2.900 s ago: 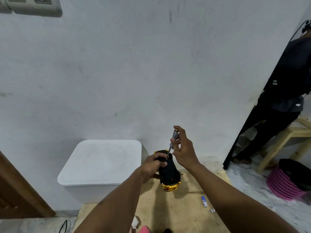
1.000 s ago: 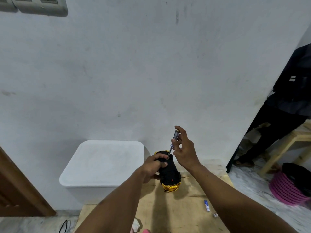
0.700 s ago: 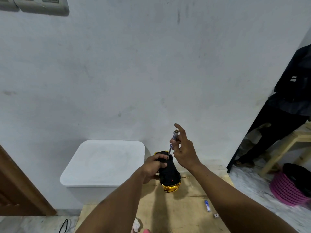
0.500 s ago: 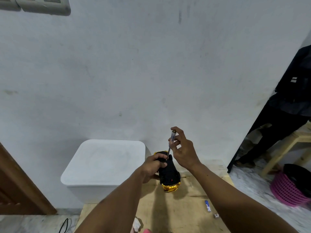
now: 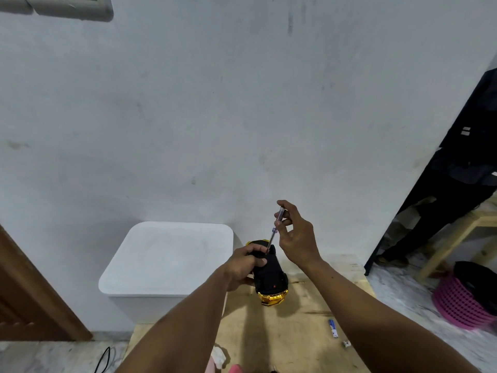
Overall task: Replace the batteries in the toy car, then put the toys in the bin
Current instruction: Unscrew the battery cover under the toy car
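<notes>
the toy car point(image 5: 270, 275) is held upside down, black underside facing up, w/ the gold body showing at the near end. its far end is tilted up toward the wall and its near end is kept low over the wooden worktop point(image 5: 295, 332); contact there can't be told. the car is gripped round its far half by the left hand point(image 5: 243, 265), fingers curled over the top. a thin screwdriver point(image 5: 274, 230) is pinched at its clear handle by the right hand point(image 5: 297, 238), btwn thumb & curled fingers, w/ the index finger hooked over the handle's top. the shaft is angled down & left, and the tip is set on the car's underside just beside the left hand's fingers. whether it is seated in a screw can't be told.

a white bin point(image 5: 169, 259) w/ its lid shut is stood just left of the car, against the wall. a blue & white battery point(image 5: 333, 328) is laid on the worktop to the right, well apart from the car, w/ a small white bit point(image 5: 347, 343) near it. at far right a person in dark clothes point(image 5: 470, 162) is seen, w/ a pink basket point(image 5: 462, 305) on the floor. a switch plate point(image 5: 67, 6) is mounted top left.
</notes>
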The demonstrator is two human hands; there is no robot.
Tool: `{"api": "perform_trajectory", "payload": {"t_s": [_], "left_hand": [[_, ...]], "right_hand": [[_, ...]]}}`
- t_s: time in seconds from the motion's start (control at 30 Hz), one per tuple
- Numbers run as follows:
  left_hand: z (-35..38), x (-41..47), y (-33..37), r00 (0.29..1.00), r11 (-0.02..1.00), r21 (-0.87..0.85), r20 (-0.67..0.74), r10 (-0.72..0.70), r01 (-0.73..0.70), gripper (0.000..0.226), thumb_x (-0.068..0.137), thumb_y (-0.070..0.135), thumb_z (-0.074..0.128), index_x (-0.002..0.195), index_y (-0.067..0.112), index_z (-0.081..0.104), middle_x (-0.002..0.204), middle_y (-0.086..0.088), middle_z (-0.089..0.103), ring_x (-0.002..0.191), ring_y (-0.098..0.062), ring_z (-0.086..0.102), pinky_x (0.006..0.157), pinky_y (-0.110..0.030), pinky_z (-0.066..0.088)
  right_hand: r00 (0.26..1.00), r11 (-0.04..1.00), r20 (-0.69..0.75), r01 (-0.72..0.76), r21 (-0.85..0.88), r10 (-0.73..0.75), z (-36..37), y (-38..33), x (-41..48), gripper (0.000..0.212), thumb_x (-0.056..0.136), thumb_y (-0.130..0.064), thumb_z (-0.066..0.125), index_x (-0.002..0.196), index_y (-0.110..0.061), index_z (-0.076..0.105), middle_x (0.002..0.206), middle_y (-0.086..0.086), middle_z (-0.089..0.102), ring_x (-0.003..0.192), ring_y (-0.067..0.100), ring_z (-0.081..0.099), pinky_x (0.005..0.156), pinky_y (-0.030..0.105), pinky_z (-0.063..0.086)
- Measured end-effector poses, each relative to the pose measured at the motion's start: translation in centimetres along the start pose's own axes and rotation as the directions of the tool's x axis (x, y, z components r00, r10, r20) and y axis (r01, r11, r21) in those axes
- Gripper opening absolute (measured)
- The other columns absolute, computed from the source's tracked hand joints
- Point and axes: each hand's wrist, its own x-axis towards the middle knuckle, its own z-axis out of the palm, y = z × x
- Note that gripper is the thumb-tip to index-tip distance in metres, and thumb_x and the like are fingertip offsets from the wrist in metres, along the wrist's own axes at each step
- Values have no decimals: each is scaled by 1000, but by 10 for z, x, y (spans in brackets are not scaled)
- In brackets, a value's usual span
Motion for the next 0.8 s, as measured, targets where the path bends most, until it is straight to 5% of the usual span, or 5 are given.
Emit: {"api": "perform_trajectory", "payload": {"t_s": [0.37, 0.43, 0.57, 0.8], "left_hand": [[1, 1, 0, 1000, 1000, 9, 1, 3, -3, 29, 90, 0, 57, 105, 23, 66, 110, -11, 64, 94, -28, 60, 65, -36, 54], [0, 0, -1, 1000, 1000, 3, -6, 4, -4, 28, 90, 0, 57, 104, 23, 66, 109, -11, 64, 93, -29, 60, 64, -36, 55], [-1, 1, -1, 1000, 1000, 20, -4, 8, -8, 28, 89, 0, 57, 102, 23, 66, 109, -11, 64, 93, -29, 60, 65, -36, 55], [1, 1, 6, 999, 999, 8, -7, 35, -35, 28, 90, -1, 57, 106, 20, 65, 113, -12, 62, 94, -28, 59, 66, -37, 56]], "right_hand": [[1000, 1000, -5, 14, 7, -13, 3, -5, -1, 52, 95, -9, 57, 136, -36, 39, 97, -11, 65, 82, 3, 66, 69, 25, 57], [1000, 999, 5, 7, 32, -7, 3, -5, 0, 47, 94, -12, 60, 131, -34, 42, 95, -10, 67, 81, 5, 67, 64, 31, 59], [998, 998, -53, -10, 65, 13, 5, -7, 3, 44, 84, -23, 77, 120, -35, 56, 91, -12, 63, 72, 9, 66, 63, 20, 51], [999, 996, -48, -5, 92, 10, 13, -19, 11, 40, 85, -8, 69, 117, -31, 60, 87, -10, 62, 67, 12, 64, 63, 34, 57]]}}
